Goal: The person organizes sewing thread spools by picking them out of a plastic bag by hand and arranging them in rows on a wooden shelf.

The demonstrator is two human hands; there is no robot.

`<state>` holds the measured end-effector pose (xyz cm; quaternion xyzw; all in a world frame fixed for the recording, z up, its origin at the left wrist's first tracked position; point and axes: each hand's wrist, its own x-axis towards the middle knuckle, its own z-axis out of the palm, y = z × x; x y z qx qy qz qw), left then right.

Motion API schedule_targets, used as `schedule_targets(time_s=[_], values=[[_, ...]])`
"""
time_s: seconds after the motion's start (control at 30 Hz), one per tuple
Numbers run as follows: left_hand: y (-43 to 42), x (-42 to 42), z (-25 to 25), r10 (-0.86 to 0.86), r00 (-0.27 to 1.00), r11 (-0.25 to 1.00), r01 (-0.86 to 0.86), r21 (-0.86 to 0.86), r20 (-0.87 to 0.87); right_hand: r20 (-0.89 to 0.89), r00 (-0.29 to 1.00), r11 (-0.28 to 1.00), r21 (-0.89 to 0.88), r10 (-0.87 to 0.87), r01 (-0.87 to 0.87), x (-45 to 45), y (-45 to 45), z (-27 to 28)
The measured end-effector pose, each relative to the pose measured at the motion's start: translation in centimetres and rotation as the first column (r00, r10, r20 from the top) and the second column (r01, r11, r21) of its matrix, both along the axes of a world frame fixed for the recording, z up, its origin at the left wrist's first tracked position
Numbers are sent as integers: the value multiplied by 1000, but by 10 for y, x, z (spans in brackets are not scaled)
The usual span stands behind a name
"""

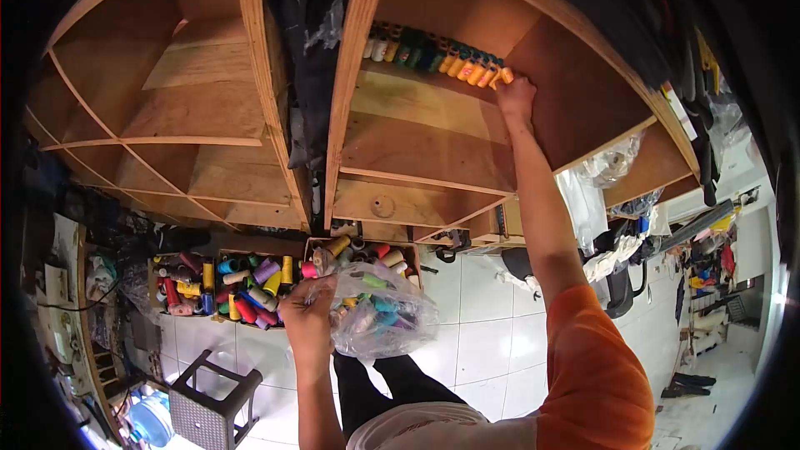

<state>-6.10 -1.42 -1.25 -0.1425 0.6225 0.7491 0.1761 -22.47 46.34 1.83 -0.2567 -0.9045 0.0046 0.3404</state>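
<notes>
In right hand (518, 102), gripped: yellow spool (506, 75), tilted, at right end of row of spools (462, 65) on upper shelf (408, 107). In left hand (307, 304), gripped: clear plastic bag (396, 337), with coloured spools (385, 307) showing through. Likely best: set upright, align with row, release gently to avoid toppling neighbours; hold bag upright against spillage. Farther out: heaped spools (271, 285) beside bag, stool (202, 418) on tiled floor (483, 350).

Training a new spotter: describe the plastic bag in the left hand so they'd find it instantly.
Find the wooden shelves, then the coloured spools below them. Before their right end, the left hand grips the plastic bag. Unlike the bare spools, it is clear and crinkled.
</notes>
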Motion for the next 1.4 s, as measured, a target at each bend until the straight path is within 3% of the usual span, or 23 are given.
schedule_targets(time_s=[0.07,0.17,0.27,0.37,0.47,0.57,0.67,0.77,0.87,0.97,1.07,1.4], values=[[-3,-1,-9,12,1000,1000,-12,-10,-20,23,999,998,58,-30,29,-13,10,-9],[-6,-1,-18,29,1000,999,-29,37,0,90,987,978,-148,-136,148,-20,0,-4],[-4,-2,-22,42,999,999,-42,23,-14,67,981,977,-95,-184,190,-21,-8,-8],[-2,-3,-31,46,996,999,-47,-12,-77,139,971,978,109,-193,178,-22,-1,-21],[-4,-5,-25,37,999,999,-37,-14,11,-170,963,978,-67,-208,200,-21,-14,-31],[-9,-7,-28,17,999,1000,-16,-21,44,-143,976,978,-155,-163,140,-8,-37,-22],[-8,-8,-25,38,999,999,-38,2,-30,-193,975,994,-1,-105,107,-10,-14,-50],[-9,-9,-23,25,1000,1000,-25,-10,-5,-180,970,979,-152,-163,136,2,-27,-48],[-9,-8,-23,12,1000,1000,-13,-26,-26,-255,959,991,-86,-121,102,11,-35,-46],[-7,-7,-26,21,998,999,-24,-39,-61,-97,991,993,-81,-93,85,11,-22,-51],[-3,-4,-25,60,997,998,-59,5,-41,-135,980,983,-132,-148,130,4,-26,-54],[-9,3,-28,42,999,999,-42,6,8,-17,982,956,-234,-189,180,-6,-26,-56]])
